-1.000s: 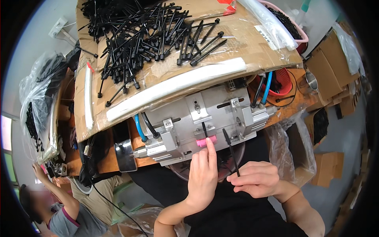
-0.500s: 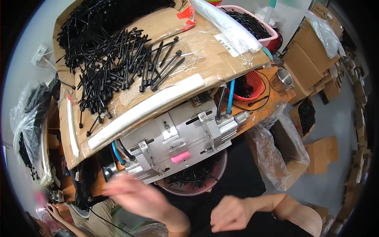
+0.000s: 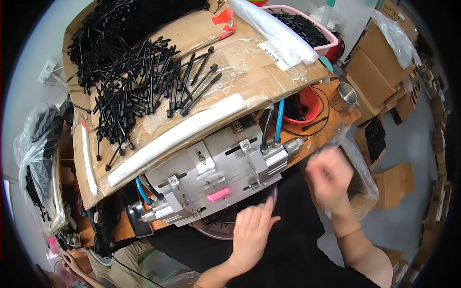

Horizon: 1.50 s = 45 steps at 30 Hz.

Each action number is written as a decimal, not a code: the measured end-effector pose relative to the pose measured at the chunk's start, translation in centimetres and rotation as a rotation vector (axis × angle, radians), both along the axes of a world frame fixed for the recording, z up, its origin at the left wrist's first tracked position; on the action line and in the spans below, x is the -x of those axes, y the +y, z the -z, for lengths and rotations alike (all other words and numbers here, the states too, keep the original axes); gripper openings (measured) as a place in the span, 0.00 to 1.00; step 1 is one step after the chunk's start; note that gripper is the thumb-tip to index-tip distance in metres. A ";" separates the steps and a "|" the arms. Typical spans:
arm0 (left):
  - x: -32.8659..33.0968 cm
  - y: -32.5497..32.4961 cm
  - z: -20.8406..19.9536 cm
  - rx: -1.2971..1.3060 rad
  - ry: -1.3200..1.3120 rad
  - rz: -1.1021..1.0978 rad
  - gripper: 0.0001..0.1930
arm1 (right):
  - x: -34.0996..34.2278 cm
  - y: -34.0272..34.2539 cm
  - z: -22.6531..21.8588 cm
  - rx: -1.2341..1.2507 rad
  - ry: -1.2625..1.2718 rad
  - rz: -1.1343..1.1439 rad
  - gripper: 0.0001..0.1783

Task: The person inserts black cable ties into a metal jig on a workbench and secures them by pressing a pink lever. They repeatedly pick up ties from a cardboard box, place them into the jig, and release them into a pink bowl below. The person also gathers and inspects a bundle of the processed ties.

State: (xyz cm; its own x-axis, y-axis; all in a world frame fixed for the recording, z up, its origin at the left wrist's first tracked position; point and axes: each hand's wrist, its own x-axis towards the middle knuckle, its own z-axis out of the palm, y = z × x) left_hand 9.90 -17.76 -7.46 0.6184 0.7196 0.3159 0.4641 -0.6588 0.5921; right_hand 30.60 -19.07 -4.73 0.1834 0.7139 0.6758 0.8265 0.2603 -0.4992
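Note:
My left hand [image 3: 250, 235] is at the near right rim of a round bowl [image 3: 216, 235], its fingers stretched out and its thumb apart. Thin black parts [image 3: 225, 216] lie in the bowl, partly covered by the hand. Just beyond stands a silver metal fixture [image 3: 230, 165] with a clamp block at each side and a small pink piece [image 3: 219, 194] at its near middle. Out to the right, my right hand [image 3: 330, 177] is raised in front of a box lined with clear plastic [image 3: 367, 187]. Its fingers are curled and smeared by motion; whether they hold anything is not visible.
A sloping cardboard sheet [image 3: 269, 86] behind the fixture bears a large heap of black stemmed parts [image 3: 129, 91]. A red basket [image 3: 307, 105] and a metal cup [image 3: 344, 94] stand at the right. Blue air hoses [image 3: 279, 120] rise from the fixture. Another person's hand [image 3: 72, 261] shows at lower left.
My left hand has moved right, from the fixture's left end to the bowl's near right rim. My right hand has swung up and right, from my lap to the plastic-lined box.

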 end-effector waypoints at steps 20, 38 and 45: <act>5.2 -5.3 19.4 0.412 0.411 0.278 0.13 | -3.6 8.2 -6.9 0.185 -0.159 -0.251 0.04; 7.0 22.1 -11.0 0.015 0.039 -0.058 0.12 | 0.2 24.5 -9.0 -0.026 -0.928 -0.311 0.09; 9.4 15.0 -8.0 -0.380 -0.046 -0.188 0.11 | -2.2 21.6 -9.7 -0.273 -0.516 -0.277 0.14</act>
